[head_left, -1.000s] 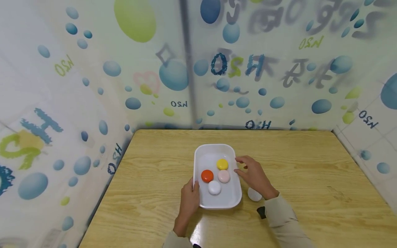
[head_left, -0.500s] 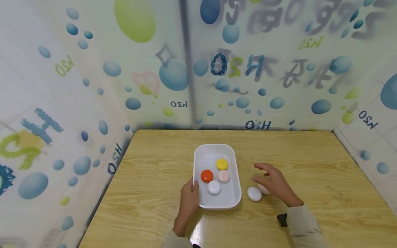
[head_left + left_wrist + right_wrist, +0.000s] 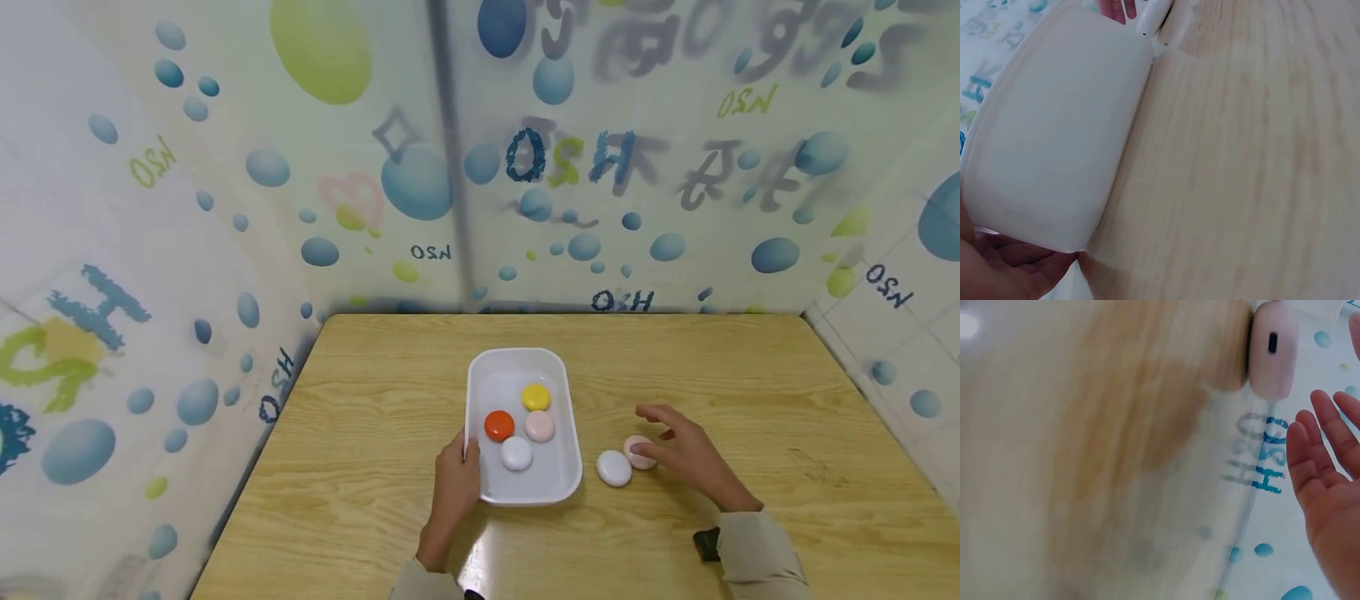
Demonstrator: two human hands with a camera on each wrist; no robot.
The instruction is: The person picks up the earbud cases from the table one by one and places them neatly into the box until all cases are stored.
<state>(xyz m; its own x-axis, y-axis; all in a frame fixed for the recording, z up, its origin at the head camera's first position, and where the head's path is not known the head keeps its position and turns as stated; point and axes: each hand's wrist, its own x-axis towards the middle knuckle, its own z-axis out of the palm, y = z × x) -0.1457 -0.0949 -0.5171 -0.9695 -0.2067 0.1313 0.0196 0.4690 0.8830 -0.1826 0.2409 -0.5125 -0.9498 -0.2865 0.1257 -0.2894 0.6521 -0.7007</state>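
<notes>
A white rectangular tray (image 3: 536,487) lies on the table, holding red (image 3: 499,426), yellow (image 3: 536,397), pink (image 3: 539,426) and white (image 3: 516,454) round pucks. My left hand (image 3: 457,479) grips its left side, thumb at the rim; the left wrist view shows fingers (image 3: 1029,265) against the tray's wall. Right of the tray, a white puck (image 3: 614,468) sits beside a second pink puck (image 3: 637,451). My right hand (image 3: 693,454) reaches over that pink puck with fingers spread, its thumb overlapping it in the head view. A dark slot marks this pink puck's edge (image 3: 1272,369) in the right wrist view.
The wooden table (image 3: 375,392) meets a patterned wall sheet (image 3: 525,225) at its back edge, with more sheeting on both sides. A dark band (image 3: 707,545) is at my right cuff.
My right hand has left the tray's right edge and moved right to the loose pink puck, which has come into view. My left hand stays on the tray.
</notes>
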